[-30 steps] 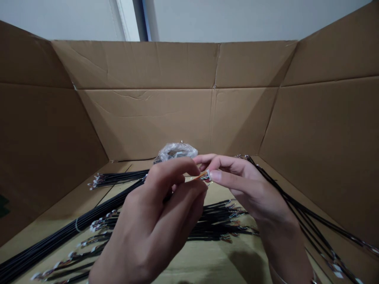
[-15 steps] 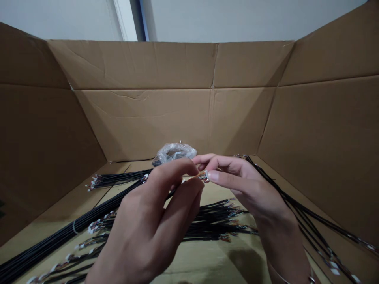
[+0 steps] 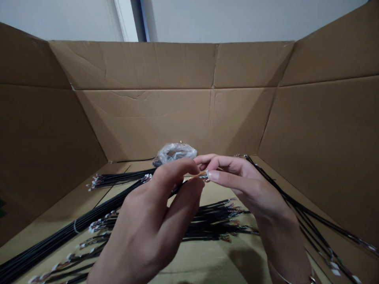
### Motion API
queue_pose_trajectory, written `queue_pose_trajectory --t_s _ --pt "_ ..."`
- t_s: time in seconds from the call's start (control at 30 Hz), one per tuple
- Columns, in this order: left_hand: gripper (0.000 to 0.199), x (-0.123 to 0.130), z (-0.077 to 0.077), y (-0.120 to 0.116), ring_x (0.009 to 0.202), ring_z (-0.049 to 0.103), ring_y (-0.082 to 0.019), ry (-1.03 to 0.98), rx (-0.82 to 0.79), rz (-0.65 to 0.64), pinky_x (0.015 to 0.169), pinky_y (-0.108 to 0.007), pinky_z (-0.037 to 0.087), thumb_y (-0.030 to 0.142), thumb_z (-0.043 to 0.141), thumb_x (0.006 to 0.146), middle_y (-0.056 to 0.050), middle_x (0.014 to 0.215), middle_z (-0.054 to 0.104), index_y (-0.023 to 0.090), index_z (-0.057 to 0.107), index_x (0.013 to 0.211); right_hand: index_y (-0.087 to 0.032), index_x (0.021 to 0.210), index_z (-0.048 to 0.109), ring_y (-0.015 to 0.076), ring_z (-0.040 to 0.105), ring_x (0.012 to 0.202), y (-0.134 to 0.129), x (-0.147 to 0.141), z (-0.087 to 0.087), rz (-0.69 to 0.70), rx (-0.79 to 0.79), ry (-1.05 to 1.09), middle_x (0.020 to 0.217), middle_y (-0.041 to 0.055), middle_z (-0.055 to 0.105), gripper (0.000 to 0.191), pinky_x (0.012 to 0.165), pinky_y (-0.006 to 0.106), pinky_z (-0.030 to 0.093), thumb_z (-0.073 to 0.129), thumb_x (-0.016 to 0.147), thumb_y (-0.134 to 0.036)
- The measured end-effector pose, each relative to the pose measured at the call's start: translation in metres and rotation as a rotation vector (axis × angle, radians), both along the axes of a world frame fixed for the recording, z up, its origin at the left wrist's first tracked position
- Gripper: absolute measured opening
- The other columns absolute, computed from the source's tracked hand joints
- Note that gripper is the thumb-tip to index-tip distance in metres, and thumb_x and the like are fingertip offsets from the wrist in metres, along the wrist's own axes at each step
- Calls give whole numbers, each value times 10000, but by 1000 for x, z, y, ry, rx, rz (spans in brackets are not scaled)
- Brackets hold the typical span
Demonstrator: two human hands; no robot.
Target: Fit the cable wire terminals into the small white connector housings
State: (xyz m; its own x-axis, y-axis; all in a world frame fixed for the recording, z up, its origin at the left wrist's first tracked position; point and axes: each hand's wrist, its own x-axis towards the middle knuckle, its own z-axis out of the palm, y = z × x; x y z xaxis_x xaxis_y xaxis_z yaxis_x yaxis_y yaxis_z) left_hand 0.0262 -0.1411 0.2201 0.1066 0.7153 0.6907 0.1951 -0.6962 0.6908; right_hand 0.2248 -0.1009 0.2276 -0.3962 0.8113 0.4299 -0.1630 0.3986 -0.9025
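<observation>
Near the middle of the view, my left hand [image 3: 156,221] pinches the thin coloured wires [image 3: 196,176] at the end of a black cable. My right hand [image 3: 245,181] holds the small white connector [image 3: 207,175] on those wires between thumb and fingers. The hands are close together above the work surface. The cable's black sheath shows between the left thumb and forefinger, and the rest of it is hidden behind the left hand. Black cables with bare coloured wire ends [image 3: 216,221] lie beneath the hands.
Cardboard walls [image 3: 148,118] surround the surface on three sides. A clear plastic bag [image 3: 176,152] sits at the back. A tied black cable bundle [image 3: 59,232] and more cables with white connectors lie left. Several long cables [image 3: 299,209] run along the right.
My left hand has shifted very slightly to the right. Both hands keep hold of the wires and connector.
</observation>
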Motion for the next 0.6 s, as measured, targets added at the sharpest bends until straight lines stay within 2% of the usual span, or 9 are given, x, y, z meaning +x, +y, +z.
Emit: queue_pose_trajectory --t_s 0.17,0.3,0.6 --pt "229 2 4 -1 703 730 -163 109 89 53 642 -271 613 284 676 983 46 915 785 393 713 1181 -239 760 722 249 679 1213 -2 -1 1 -9 -8 -14 1232 15 774 176 1060 417 463 756 919 -307" --pt "232 2 -1 0 717 731 -162 199 89 126 564 -243 585 291 607 1024 47 869 771 395 699 1209 -230 755 706 230 662 1229 -4 0 2 -9 -26 -15 1232 12 764 180 1036 371 455 755 919 -285" --pt "224 2 2 0 624 714 -149 232 141 130 481 -237 560 297 565 1042 39 870 778 373 698 1205 -224 724 665 219 677 1155 -6 -2 2 -2 -49 0 1205 1 763 212 994 375 439 742 917 -267"
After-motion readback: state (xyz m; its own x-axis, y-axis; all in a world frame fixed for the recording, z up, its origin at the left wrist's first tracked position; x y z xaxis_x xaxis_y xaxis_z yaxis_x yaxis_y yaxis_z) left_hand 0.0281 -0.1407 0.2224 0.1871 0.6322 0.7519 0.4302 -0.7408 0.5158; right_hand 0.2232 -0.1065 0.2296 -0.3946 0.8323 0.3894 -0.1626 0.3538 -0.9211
